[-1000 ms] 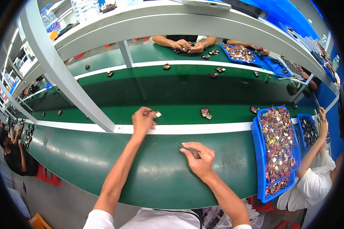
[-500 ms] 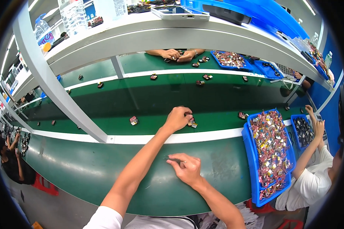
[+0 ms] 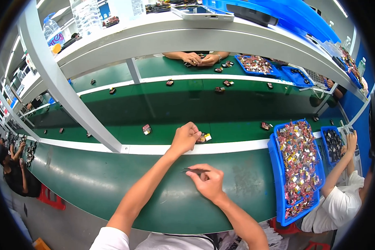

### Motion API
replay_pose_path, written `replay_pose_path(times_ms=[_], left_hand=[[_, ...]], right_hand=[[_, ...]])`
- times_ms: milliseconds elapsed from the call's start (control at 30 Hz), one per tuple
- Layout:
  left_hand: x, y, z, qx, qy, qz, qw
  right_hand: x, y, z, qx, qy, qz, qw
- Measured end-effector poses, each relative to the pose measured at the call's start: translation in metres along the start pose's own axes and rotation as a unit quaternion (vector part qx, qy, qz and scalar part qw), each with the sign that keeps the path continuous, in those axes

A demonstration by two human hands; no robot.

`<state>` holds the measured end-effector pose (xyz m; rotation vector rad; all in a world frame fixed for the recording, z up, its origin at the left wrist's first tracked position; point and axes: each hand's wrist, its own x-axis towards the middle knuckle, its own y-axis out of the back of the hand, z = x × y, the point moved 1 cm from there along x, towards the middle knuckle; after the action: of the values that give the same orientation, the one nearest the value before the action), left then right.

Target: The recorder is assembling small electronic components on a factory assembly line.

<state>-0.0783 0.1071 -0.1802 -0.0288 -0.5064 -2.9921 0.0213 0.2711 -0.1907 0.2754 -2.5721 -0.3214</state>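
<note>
My left hand (image 3: 185, 139) reaches over the white rail to the green belt behind it. Its fingers are curled onto a small electronic part (image 3: 204, 138) with dark, reddish and yellow-white patches; the fingertips partly hide where they grip it. Closer to me, above the green worktop (image 3: 233, 204), my right hand (image 3: 209, 182) pinches a pair of dark tweezers (image 3: 196, 170), whose tips point left.
Right of me, stacked blue trays (image 3: 278, 183) hold many small wired parts. A smaller blue tray (image 3: 331, 143) holds black pieces beside a co-worker (image 3: 346, 196). More parts, like this one (image 3: 146, 129), lie spaced along the belt. A white shelf (image 3: 204, 35) crosses overhead.
My left hand has drawn slightly left and nearer, and the part by its fingers has shifted the same way. The tweezers in my right hand now lie more level.
</note>
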Motion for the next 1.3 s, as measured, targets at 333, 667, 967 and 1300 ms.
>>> replay_pose_path(times_ms=[333,667,967,1300], left_hand=[[-0.131,0.030,-0.021,-0.178,0.060,0.072,0.979],[-0.137,0.028,-0.030,-0.127,-0.035,0.083,0.988],[-0.138,0.026,-0.027,-0.110,-0.049,0.081,0.989],[-0.140,0.025,-0.029,-0.120,-0.078,0.060,0.988]], right_hand=[[0.007,0.004,0.005,0.180,-0.115,0.068,0.975],[0.000,-0.004,-0.003,0.005,-0.001,0.018,1.000],[0.001,-0.006,0.001,-0.014,-0.022,0.018,0.999],[0.000,-0.002,0.013,0.231,-0.218,-0.019,0.948]])
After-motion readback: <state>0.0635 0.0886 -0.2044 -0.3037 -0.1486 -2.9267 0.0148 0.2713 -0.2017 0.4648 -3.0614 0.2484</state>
